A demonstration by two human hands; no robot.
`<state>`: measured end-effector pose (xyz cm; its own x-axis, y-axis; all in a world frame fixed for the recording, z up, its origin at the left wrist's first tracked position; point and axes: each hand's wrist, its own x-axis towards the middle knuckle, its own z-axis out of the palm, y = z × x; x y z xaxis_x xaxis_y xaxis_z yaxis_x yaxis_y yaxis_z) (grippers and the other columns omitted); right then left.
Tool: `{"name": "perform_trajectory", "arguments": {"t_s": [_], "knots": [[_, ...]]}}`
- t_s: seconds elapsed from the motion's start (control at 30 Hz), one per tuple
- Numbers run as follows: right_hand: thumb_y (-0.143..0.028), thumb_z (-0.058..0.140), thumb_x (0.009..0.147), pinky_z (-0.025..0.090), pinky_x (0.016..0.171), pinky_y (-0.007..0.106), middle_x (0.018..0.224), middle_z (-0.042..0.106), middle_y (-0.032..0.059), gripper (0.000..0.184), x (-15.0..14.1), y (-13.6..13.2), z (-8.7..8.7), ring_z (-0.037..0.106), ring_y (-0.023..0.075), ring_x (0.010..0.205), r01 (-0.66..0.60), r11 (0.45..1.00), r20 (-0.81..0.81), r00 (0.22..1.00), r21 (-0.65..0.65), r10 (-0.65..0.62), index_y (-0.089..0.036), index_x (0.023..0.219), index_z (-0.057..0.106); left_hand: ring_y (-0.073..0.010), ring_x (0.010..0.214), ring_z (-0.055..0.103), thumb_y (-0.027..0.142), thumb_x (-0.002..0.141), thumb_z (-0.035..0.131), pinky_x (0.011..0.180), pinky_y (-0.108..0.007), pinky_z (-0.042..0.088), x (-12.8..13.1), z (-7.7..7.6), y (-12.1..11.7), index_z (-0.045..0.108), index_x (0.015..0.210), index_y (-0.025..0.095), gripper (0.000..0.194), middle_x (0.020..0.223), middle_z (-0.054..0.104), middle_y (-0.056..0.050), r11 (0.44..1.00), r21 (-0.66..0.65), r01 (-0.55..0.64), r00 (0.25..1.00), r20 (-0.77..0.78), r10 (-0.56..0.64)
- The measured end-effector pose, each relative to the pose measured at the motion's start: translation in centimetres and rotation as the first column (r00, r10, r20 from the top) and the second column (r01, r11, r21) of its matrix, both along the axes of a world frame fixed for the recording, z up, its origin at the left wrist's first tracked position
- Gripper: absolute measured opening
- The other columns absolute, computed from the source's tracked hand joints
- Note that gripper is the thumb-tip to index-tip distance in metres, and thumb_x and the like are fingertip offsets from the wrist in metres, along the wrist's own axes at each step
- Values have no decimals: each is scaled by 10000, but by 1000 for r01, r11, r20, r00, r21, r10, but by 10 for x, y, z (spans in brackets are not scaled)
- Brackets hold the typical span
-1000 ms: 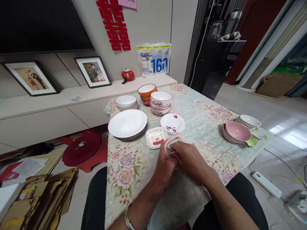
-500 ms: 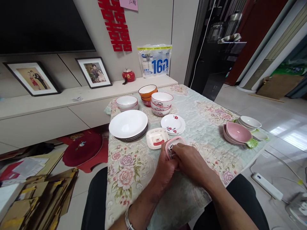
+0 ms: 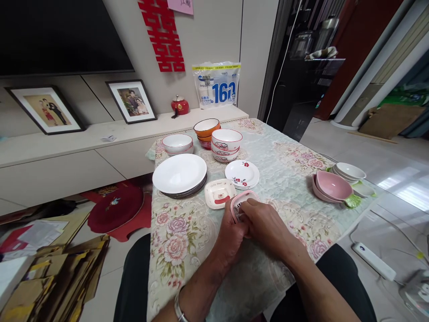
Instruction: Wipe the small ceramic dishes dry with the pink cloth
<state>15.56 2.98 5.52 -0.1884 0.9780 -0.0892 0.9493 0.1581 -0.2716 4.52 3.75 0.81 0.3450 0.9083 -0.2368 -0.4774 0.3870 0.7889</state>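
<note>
My left hand [image 3: 233, 229] grips a small pink-rimmed dish [image 3: 248, 195] by its near left side, holding it tilted above the table edge nearest me. Dark lettering shows on its pale inside. My right hand [image 3: 263, 219] is closed, its fingers curled down into that dish; whatever they pinch is hidden. Just beyond, a square cream dish [image 3: 219, 187] with a bear face lies on the tablecloth. Behind it sit a stack of flower-patterned small plates [image 3: 241, 172] and, to the left, a stack of large white plates [image 3: 181, 172].
White bowls with red rims [image 3: 226, 139], orange bowls [image 3: 206, 128] and more white bowls [image 3: 177, 142] stand at the back. Pink leaf-handled bowls [image 3: 331, 184] and small white bowls [image 3: 350, 171] are near the right edge. A floral tablecloth [image 3: 181, 241] covers the table.
My right fingers have shifted slightly within the pink-rimmed dish. Both hands stay in the same place, and the stacks have not moved.
</note>
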Motion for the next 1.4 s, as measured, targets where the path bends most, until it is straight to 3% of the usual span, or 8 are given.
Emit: {"name": "perform_trajectory", "arguments": {"t_s": [0.2,0.43,0.53,0.7,0.8,0.93,1.13,1.4], "knots": [[-104,483,920,246,599,276,907,640,47,138,2,5,-10,551,135,715,83,993,-54,995,89,-79,-155,882,605,-141,684,530,5,495,543,495,-210,376,0,3,-2,578,1234,209,768,861,640,-9,1000,-2,10,1000,-18,-10],[-100,509,898,257,607,270,866,635,44,136,5,4,-8,549,137,720,-12,998,-45,999,59,14,-156,848,622,-141,689,543,1,533,556,533,-218,391,1,-1,-2,572,1230,206,727,837,640,-5,1000,21,13,1000,20,-13],[-110,490,923,288,631,261,929,649,52,147,4,7,-8,570,140,764,25,997,-82,996,76,-19,-159,884,623,-142,705,545,2,525,552,538,-216,391,1,1,-3,582,1211,207,716,843,633,-1,1000,25,12,1000,8,-12],[-133,467,937,247,586,291,956,667,84,150,4,7,-12,593,171,729,159,984,34,986,82,-162,-150,970,612,-140,696,534,1,493,527,539,-212,399,0,5,-3,579,1213,204,750,775,582,22,1000,13,14,1000,-10,-14],[-113,496,897,220,569,302,886,662,76,131,5,3,-12,579,174,678,87,994,73,993,60,-92,-154,907,620,-129,644,510,10,491,532,503,-210,375,-1,4,-1,571,1215,193,748,774,600,17,1000,-4,12,1000,-22,-13],[-79,540,838,240,587,287,839,654,44,120,5,3,-10,559,157,686,-20,999,-19,1000,35,20,-171,824,616,-129,634,510,7,510,537,488,-208,360,0,2,-1,555,1254,201,769,790,617,10,999,25,41,999,-5,-40],[-98,508,892,328,673,259,926,654,64,122,2,8,-15,569,162,783,165,979,-217,967,124,-136,-157,908,613,-152,749,542,5,497,542,511,-203,397,3,5,-4,570,1226,194,754,930,641,-24,1000,16,9,1000,-6,-8],[-30,536,818,319,656,228,752,577,-8,190,16,7,-20,505,119,705,-144,979,-299,937,143,181,-172,695,565,-145,690,565,-5,474,521,549,-229,436,0,5,0,562,1194,176,744,868,656,-17,999,-15,29,998,57,-28]]}}
